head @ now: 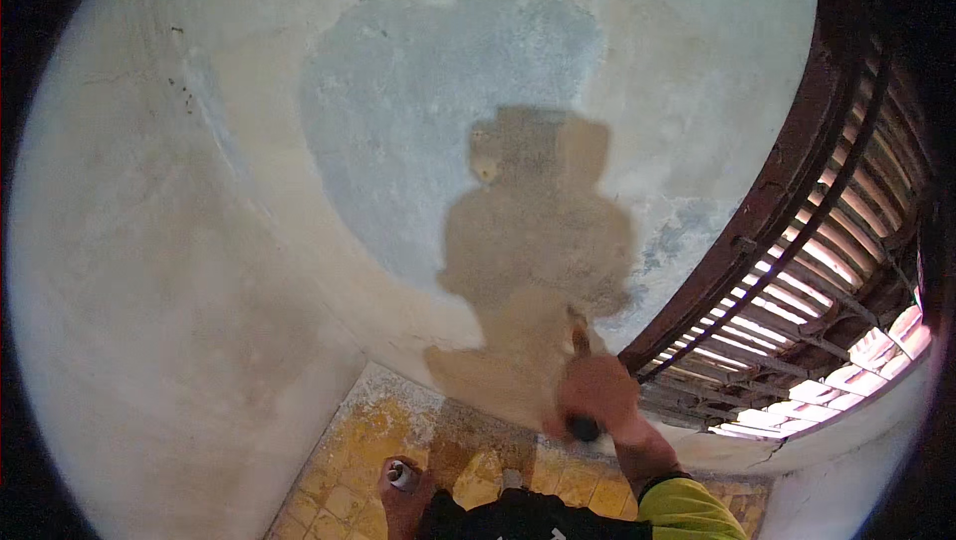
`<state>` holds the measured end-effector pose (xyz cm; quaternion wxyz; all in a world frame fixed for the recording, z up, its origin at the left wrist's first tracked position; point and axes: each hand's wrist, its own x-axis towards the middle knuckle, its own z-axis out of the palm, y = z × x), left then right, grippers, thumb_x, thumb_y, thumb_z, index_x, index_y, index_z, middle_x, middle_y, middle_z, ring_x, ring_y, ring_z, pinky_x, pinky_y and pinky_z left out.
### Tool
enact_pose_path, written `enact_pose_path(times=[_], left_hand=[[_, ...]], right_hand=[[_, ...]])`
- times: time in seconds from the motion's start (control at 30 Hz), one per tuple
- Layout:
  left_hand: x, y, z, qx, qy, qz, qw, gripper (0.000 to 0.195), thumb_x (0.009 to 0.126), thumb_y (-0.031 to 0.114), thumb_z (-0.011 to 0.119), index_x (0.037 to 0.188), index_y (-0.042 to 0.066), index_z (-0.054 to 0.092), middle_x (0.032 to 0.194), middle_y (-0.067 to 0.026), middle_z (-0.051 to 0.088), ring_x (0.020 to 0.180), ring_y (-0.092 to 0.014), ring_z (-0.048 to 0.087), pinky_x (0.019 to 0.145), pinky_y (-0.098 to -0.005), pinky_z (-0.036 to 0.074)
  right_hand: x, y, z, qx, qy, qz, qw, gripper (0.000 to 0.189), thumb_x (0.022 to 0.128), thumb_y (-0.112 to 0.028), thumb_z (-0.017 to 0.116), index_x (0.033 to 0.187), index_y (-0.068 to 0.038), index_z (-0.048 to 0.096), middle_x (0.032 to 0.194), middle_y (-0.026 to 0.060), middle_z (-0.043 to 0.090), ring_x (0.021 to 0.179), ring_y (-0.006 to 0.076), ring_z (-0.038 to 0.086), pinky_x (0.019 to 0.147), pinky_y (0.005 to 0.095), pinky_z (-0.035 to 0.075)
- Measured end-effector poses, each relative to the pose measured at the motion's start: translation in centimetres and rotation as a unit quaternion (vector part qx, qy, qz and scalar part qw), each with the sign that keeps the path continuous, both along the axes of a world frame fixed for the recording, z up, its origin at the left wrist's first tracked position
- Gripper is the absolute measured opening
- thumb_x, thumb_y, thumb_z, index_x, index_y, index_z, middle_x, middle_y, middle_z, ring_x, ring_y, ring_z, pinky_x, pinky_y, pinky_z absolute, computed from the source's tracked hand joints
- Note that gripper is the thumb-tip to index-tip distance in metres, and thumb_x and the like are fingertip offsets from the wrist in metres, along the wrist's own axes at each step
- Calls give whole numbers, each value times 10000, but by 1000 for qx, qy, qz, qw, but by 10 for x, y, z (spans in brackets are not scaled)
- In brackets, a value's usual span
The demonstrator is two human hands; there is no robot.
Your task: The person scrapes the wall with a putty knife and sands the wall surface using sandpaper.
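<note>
My right hand (597, 394) is raised before a plastered wall (672, 99), with its fingers closed round a dark-handled hand tool (584, 428). The narrow, brownish front of the tool points up at the wall. Blur hides its exact kind, and I cannot tell whether it touches the plaster. Lower down, my left hand (407, 495) grips a small white cylindrical object (402, 474) near my body. A large grey-blue patch (403, 114) marks the wall, partly covered by a dark brown shadow (538, 241) shaped like a person.
To the right, a window with louvred shutters (806, 279) and metal bars lets in bright light, edged by a dark brown frame (747, 234). Another wall (187, 361) meets this one at a corner on the left. Worn yellow floor tiles (336, 473) lie below.
</note>
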<state>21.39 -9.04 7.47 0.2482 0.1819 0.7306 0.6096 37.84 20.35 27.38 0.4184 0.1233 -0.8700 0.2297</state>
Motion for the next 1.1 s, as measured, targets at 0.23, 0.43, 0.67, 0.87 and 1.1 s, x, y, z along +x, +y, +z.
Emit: enact_pose_path(times=[0.23,0.43,0.67,0.87,1.1], left_hand=[[31,1,-35,165,-20,-24,986,319,777,-20,755,1016,64,561,817,-55,600,771,-146,611,661,-290,511],[55,17,11,-24,67,-114,991,289,778,-9,735,1005,47,567,798,-49,609,781,-131,612,683,-272,500],[39,15,5,18,20,-54,998,245,797,-22,697,975,61,551,762,-23,584,683,-109,567,610,-277,494],[31,16,12,64,-56,20,996,247,801,-41,654,986,63,527,792,-27,515,695,-101,528,555,-253,444],[10,8,35,128,-71,6,989,380,722,-91,579,1073,28,498,983,-84,471,814,-178,510,678,-296,456]], right_hand=[[11,-20,10,104,-353,-221,903,180,605,-248,732,583,-140,590,584,57,586,520,284,601,468,403,447],[24,7,-21,86,33,-237,967,300,608,-206,741,485,-157,471,489,-22,478,431,207,526,430,333,400],[12,16,-29,-129,31,-87,987,339,741,-320,719,545,-130,518,502,24,498,433,162,504,440,354,379],[17,21,-35,-154,58,-173,971,259,814,-169,695,629,-78,538,565,71,535,485,240,535,484,338,412],[30,-23,-169,-353,-99,-91,926,174,828,-94,690,763,-9,553,687,102,556,618,248,541,601,358,441]])
